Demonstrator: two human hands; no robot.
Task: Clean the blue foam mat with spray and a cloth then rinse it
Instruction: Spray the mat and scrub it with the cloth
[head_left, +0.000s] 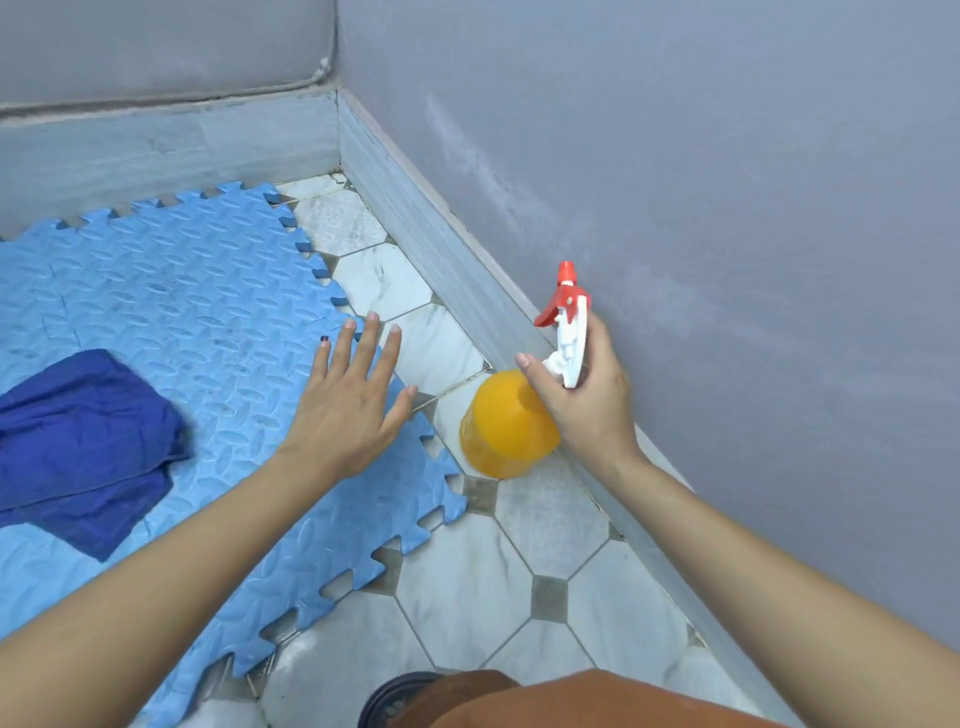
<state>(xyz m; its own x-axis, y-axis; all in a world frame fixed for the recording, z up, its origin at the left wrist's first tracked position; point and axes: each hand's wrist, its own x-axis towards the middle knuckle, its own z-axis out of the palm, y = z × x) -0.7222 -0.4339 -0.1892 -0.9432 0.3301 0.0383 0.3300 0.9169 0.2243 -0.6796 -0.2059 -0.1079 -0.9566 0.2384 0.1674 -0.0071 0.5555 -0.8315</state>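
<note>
The blue foam mat (208, 291), with jigsaw edges and an embossed pattern, lies on the tiled floor at the left. A dark blue cloth (83, 441) lies crumpled on its left part. My left hand (353, 400) hovers flat over the mat's right edge, fingers spread and holding nothing. My right hand (582, 395) grips the neck of an orange spray bottle (506, 426) with a white and red trigger head, just right of the mat near the skirting. The nozzle points up and away from me.
A grey wall (727, 208) with a tiled skirting (447, 244) runs along the right and meets a back wall at the far corner. White octagonal floor tiles (467, 582) show between mat and wall. A dark sandal (395, 696) and an orange garment sit at the bottom edge.
</note>
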